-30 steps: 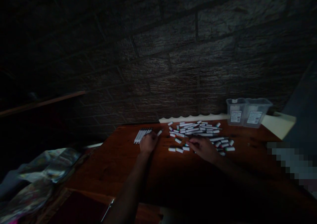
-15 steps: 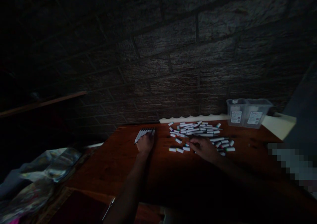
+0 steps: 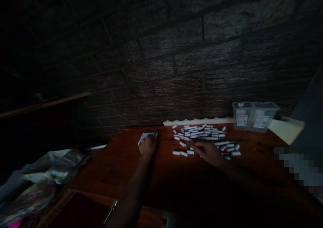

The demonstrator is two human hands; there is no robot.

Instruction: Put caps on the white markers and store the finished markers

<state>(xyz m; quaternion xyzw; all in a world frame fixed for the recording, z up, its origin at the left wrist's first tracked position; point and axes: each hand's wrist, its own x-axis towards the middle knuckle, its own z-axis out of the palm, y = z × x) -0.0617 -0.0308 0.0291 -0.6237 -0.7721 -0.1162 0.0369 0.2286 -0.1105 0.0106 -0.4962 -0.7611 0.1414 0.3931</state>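
A row of white markers (image 3: 143, 138) with dark ends lies side by side on the wooden table (image 3: 116, 160). My left hand (image 3: 147, 145) rests over the right end of this row, its fingers curled down on a marker there and partly hidden from me. Among scattered white caps and markers, my right hand (image 3: 209, 152) hangs low with thumb and forefinger pinched together. What that pinch holds is too small and dark to make out. Close to its fingertips lie a few caps (image 3: 183, 153), some with coloured ends.
Behind my right hand spreads a loose pile of markers (image 3: 199, 134). Two clear plastic containers (image 3: 261, 120) with labels stand at the back right, near a pale board (image 3: 287, 128). A wavy white strip (image 3: 196, 121) runs along the brick wall. Crumpled plastic bags (image 3: 55, 167) lie at left.
My left hand has brought a white marker leftward from beside the row onto the row's right end. My right hand has stayed pinched in nearly the same spot.
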